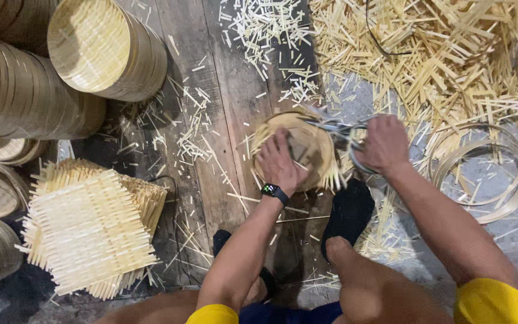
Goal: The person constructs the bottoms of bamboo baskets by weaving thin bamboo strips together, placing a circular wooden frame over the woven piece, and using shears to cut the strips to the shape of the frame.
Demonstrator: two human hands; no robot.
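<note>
My left hand [281,163], with a black watch on its wrist, presses flat on a round woven bamboo tray [316,144] lying on the floor. My right hand [383,144] grips metal shears [338,128] whose blades reach over the tray's upper right rim, where slat ends stick out. My feet in black socks [349,211] rest just below the tray.
Square woven bamboo mats [88,225] are stacked at the lower left. Finished round bamboo trays [106,48] stand in stacks at the upper left. Cut bamboo slats [445,54] litter the upper right. Thin bamboo hoops [499,180] lie at the right.
</note>
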